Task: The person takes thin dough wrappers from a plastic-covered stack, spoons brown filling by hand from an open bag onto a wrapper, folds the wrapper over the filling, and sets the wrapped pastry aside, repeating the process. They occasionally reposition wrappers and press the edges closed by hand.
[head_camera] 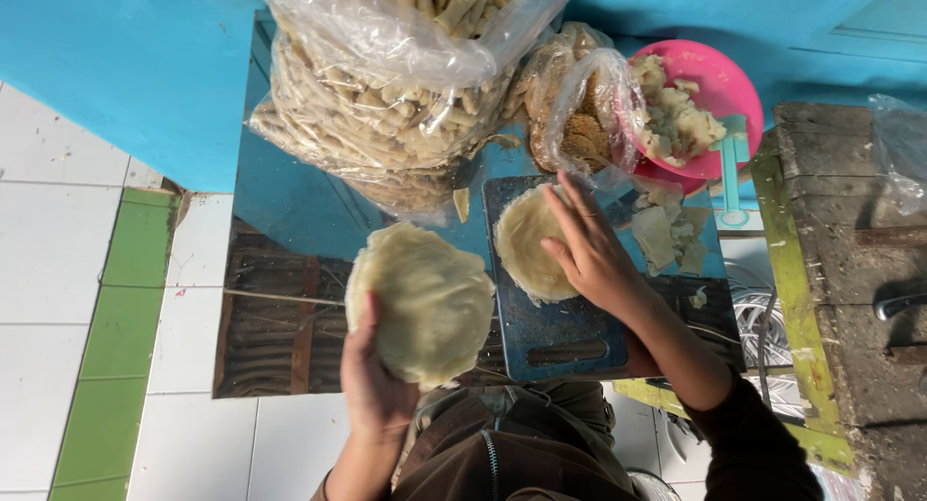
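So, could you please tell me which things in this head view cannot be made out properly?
- Top bag of rolls: cut off by the upper edge.
- Round wrapper on the board: right part hidden under the right hand.
- Left hand: fingers hidden behind the wrapper stack.
- Brown contents of the small bag: blurred by crinkled plastic.

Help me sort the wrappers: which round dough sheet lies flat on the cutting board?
The single sheet under the right hand, flat on the blue board. The left hand holds the other stack off the board.
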Available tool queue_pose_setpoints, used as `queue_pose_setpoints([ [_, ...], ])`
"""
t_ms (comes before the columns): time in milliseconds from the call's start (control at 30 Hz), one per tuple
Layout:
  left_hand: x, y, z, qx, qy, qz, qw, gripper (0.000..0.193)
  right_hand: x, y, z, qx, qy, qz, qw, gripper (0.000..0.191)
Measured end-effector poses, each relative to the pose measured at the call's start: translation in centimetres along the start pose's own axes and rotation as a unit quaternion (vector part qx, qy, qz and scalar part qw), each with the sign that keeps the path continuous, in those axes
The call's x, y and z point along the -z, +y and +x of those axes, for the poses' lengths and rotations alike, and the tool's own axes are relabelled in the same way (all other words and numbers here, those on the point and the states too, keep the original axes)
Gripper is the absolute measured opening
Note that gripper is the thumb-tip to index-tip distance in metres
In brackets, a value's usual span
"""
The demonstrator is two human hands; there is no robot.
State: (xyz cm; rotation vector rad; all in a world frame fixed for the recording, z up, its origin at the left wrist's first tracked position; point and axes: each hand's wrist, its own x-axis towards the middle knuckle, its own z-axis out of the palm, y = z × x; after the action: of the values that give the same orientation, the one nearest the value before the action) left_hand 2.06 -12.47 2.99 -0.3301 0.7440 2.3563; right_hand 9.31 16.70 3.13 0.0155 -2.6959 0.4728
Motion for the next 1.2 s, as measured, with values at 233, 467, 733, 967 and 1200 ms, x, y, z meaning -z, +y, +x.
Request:
queue_pose_setpoints([
  [233,-1.6,-5.2,0.5,-0.041,-0.123,-0.019,0.991,0.063,-0.4,-11.4,-1.6,0.0,0.029,0.259,0.966,0.068],
  [467,-0.4,-8.1,1.2,-0.041,-0.119,-0.006,0.992,0.07,-4.0,-13.0,-2.2,-0.046,0.071,0.272,0.959,0.053],
  [733,0.1,-5.9,1.1,-0.023,-0.009,-0.021,0.999,0.081,-5.8,-5.7,-2.5,-0.414,0.16,0.8,0.404,0.051],
  [967,-0.1,-3.3,0.8,0.017,0.018,-0.034,0.999,0.077,-1.1,-1.3,-1.4,-0.294,0.1,0.902,0.301,0.046],
  [1200,0.8,-0.8,0.0,0.009,0.014,-0.039,0.999,0.071,3.7,2.1,-0.6,-0.309,0.101,0.789,0.521,0.043],
])
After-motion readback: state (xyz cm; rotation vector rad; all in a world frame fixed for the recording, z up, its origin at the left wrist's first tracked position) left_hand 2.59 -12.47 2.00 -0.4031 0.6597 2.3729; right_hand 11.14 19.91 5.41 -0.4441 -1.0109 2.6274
